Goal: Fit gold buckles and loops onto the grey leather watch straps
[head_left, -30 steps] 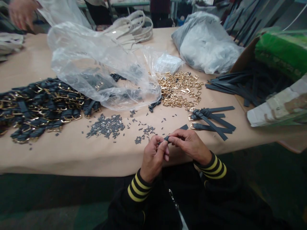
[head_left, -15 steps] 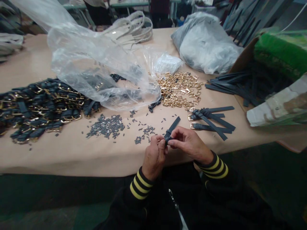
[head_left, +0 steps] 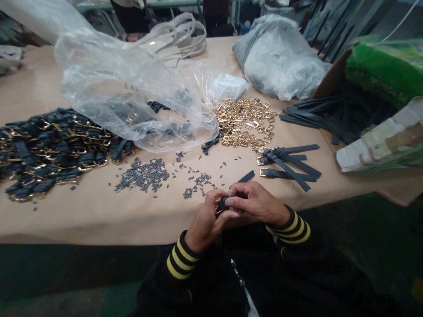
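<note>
A dark strap (head_left: pixel 246 177) with a gold buckle (head_left: pixel 218 206) is held between both hands near the table's front edge. My left hand (head_left: pixel 207 216) grips the buckle end between thumb and fingers. My right hand (head_left: pixel 261 201) pinches the strap just beside it, and the strap's free end points up and right past its fingers. Right of the hands lie several buckled straps (head_left: pixel 291 165), some crossing. Small dark loops (head_left: pixel 142 175) form a pile to the left, with more scattered toward the hands. Gold buckles (head_left: pixel 244 121) are heaped beyond.
Finished-looking buckled straps (head_left: pixel 53 147) are piled at the left. A clear plastic bag (head_left: pixel 132 88) spreads over the middle. Farther back are pale handles (head_left: pixel 178 37) and a stuffed bag (head_left: pixel 280 57). A box (head_left: pixel 380 136) with loose dark straps (head_left: pixel 310 115) stands at the right.
The strap has turned so its gold buckle now shows at my left fingers. My left hand has tilted, its thumb now stretched rightward under the strap. The whole view has shifted slightly.
</note>
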Tool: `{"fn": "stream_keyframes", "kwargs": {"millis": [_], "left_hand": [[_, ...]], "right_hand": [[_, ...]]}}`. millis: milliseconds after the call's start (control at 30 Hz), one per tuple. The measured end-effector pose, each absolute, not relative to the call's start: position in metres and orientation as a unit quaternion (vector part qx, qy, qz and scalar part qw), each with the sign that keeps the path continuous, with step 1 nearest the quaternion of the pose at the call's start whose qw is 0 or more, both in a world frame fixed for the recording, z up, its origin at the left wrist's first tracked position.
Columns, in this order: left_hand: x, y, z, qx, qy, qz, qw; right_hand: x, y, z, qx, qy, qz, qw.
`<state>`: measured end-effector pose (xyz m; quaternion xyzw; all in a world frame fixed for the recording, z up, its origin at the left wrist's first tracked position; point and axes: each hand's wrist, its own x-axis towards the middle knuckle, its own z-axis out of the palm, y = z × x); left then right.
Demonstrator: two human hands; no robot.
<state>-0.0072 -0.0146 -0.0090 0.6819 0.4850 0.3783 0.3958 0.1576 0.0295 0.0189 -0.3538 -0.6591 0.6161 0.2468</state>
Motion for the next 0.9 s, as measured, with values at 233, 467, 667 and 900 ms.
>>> {"fn": "stream_keyframes", "kwargs": {"millis": [233,467,667,900], "left_hand": [[-0.011,-0.013,0.004,0.631,0.499,0.39,0.447],[-0.009,-0.011,0.008,0.592,0.511,0.383,0.491],[-0.018,-0.019,0.015,0.588,0.479,0.371,0.537],[-0.021,-0.024,0.026,0.567,0.473,0.362,0.569]], "right_hand": [[0.155,0.024,0.024,-0.375,-0.671,0.584,0.26],[0.149,0.016,0.026,-0.432,-0.699,0.495,0.281],[0.153,0.02,0.037,-0.38,-0.822,0.31,0.288],[0.16,0.034,0.052,-0.296,-0.873,0.358,0.151]]}}
